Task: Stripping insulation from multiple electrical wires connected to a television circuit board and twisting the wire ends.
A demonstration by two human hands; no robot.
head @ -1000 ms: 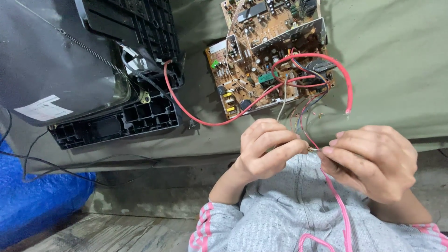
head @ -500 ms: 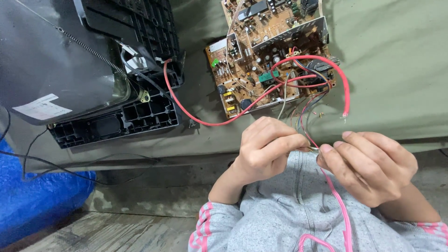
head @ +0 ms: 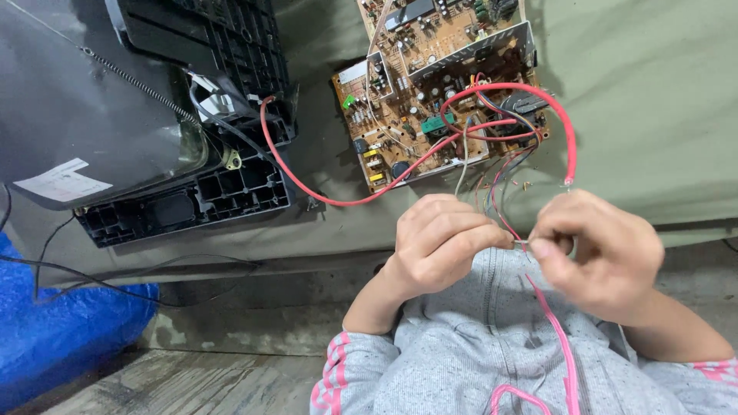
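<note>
White rectangular label (head: 61, 184) sitting on dark tube left of circuit board (head: 430, 100). Below board, left hand (head: 438, 242) and right hand (head: 600, 250) both pinching thin wires (head: 503, 219), fingers curled.

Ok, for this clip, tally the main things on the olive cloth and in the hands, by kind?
Brown printed circuit board: 1
Black plastic set casing with grey glass tube: 1
Thick red insulated wire: 1
Bundle of thin coloured wires pinched between the fingers: 1
Hands, left hand and right hand: 2
Total: 6
</note>
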